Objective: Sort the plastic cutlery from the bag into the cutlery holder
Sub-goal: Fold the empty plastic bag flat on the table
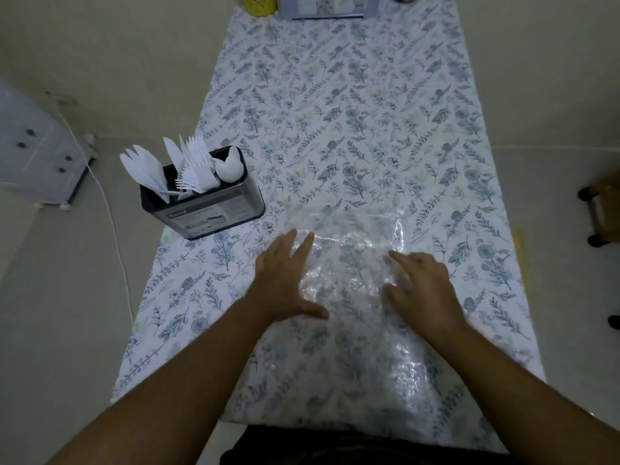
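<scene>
Flattening the seemingly emptied clear bag (349, 250) at six o'clock, left hand (285, 276) and right hand (422, 290) press it with straight fingers, while sorted cutlery (188, 169) stands in the holder (204, 203) at ten o'clock.

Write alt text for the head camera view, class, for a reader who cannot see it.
Two open hands, left hand and right hand, press flat on a clear plastic bag lying on a floral tablecloth. To the left, a dark cutlery holder stands with white knives, forks and spoons upright inside.
</scene>
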Demonstrator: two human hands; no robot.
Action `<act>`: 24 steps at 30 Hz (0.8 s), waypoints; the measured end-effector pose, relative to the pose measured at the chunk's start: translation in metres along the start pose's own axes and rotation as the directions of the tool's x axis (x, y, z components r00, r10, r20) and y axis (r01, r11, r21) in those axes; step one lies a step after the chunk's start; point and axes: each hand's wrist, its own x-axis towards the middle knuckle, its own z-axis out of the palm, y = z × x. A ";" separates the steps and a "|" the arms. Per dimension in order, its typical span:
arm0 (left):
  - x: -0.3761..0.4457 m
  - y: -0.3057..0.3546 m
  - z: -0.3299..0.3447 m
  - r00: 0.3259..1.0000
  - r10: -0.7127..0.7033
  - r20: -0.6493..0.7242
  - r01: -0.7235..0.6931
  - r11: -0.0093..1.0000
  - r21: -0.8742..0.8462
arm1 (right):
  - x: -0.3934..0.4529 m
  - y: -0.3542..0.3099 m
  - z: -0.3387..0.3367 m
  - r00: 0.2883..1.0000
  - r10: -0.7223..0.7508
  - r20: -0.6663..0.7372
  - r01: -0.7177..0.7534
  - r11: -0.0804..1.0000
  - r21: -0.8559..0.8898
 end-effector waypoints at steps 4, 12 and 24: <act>-0.027 0.008 0.003 0.842 -0.510 -0.175 0.355 0.768 -0.533 | -0.018 -0.004 -0.013 0.829 0.469 0.306 -0.548 0.566 0.617; -0.031 0.009 -0.012 0.773 -0.419 0.476 0.531 0.017 -0.847 | -0.019 -0.002 -0.016 0.747 0.443 0.496 -0.656 0.370 0.658; -0.084 -0.014 -0.012 0.967 -0.226 0.118 0.214 0.470 -0.856 | -0.052 0.019 -0.028 0.918 0.246 0.311 -0.395 0.486 0.780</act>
